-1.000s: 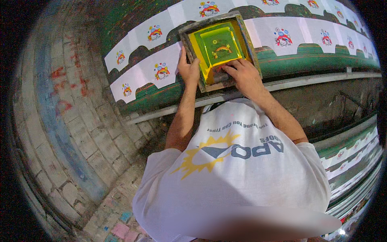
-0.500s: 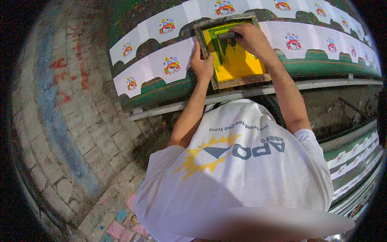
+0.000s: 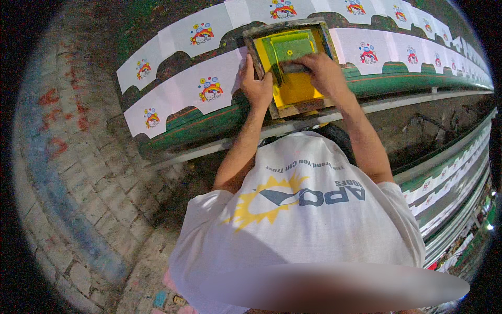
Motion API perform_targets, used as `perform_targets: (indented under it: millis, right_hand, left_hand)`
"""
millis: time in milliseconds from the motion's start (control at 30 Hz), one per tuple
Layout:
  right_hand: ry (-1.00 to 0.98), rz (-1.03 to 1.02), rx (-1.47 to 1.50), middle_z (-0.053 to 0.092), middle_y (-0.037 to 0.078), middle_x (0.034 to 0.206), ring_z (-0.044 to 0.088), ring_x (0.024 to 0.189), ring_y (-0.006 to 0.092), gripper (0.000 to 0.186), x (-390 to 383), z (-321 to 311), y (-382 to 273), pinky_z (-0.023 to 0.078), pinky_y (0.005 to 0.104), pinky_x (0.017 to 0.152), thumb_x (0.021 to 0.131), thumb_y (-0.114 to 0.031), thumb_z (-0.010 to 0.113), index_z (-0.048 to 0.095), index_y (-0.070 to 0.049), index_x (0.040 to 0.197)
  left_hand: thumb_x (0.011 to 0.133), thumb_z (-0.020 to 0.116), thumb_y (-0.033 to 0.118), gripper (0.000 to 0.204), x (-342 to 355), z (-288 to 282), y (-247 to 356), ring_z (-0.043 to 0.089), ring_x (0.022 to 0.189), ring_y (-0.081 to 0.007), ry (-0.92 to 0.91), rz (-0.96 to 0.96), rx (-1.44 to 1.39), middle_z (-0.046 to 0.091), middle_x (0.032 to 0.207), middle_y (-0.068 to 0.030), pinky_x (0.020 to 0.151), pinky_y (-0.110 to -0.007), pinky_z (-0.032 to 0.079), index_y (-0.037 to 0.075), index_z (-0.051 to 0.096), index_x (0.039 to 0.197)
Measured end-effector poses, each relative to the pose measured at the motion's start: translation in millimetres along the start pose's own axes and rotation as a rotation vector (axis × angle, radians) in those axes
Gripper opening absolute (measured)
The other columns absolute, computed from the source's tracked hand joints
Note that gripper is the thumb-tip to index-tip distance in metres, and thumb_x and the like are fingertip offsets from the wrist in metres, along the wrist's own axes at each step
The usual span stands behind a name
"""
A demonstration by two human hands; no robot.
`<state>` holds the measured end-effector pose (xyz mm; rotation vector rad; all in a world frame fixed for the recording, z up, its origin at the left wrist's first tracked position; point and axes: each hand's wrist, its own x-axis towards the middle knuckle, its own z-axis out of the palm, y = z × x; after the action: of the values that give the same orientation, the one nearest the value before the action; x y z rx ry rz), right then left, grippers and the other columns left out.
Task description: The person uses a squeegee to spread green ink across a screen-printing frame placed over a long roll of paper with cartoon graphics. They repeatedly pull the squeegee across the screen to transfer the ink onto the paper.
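A wooden screen-printing frame lies over the near row of white printed pieces. My left hand is closed on the frame's left side, with the thumb on top near the inner edge. Inside the frame, my right hand grips a dark squeegee about midway down the mesh. Yellow ink covers the part of the screen nearer to me. Beyond the squeegee the mesh looks greenish, with a small yellow flower shape in it.
Two rows of white pieces with colourful rainbow designs run along a green-topped table. A pale rail follows its near edge. More printed pieces lie on another table at right. Paving blocks cover the ground at left.
My right hand has drawn the squeegee toward me, from the far part of the screen to its middle, baring greenish mesh behind it. My left hand still holds the frame.
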<state>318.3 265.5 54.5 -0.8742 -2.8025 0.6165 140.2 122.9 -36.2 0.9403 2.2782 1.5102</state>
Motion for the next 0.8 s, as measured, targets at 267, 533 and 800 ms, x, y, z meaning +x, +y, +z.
perform_targets:
  millis: [267,533,800]
  right_hand:
    - [-0.002,0.04,0.025,0.074,0.007,0.128,0.068,0.117,0.0339,0.062,-61,-7,-35,0.057,0.0448,0.102,0.075,0.006,0.071,0.074,-0.016,0.132]
    - [0.055,-0.063,0.038,0.072,0.007,0.131,0.066,0.119,0.0329,0.062,-78,-21,7,0.056,0.0446,0.103,0.073,0.003,0.075,0.073,-0.012,0.133]
    - [0.123,-0.037,0.054,0.072,0.009,0.128,0.066,0.117,0.0331,0.056,-122,-82,129,0.055,0.0437,0.105,0.077,0.0,0.072,0.074,-0.013,0.132]
  left_hand:
    - [0.076,0.078,0.008,0.087,3,0,2,0.055,0.146,-0.0363,0.004,-0.023,-0.014,0.059,0.156,-0.0256,0.124,-0.043,0.041,0.0,0.053,0.158]
    - [0.075,0.077,-0.001,0.085,-6,20,33,0.066,0.13,-0.0348,0.052,0.083,0.012,0.067,0.145,-0.0222,0.116,-0.041,0.047,0.0,0.055,0.157]
    - [0.077,0.072,0.0,0.08,-32,150,108,0.061,0.137,-0.0408,0.054,0.113,-0.084,0.063,0.149,-0.0267,0.119,-0.046,0.044,-0.004,0.053,0.156]
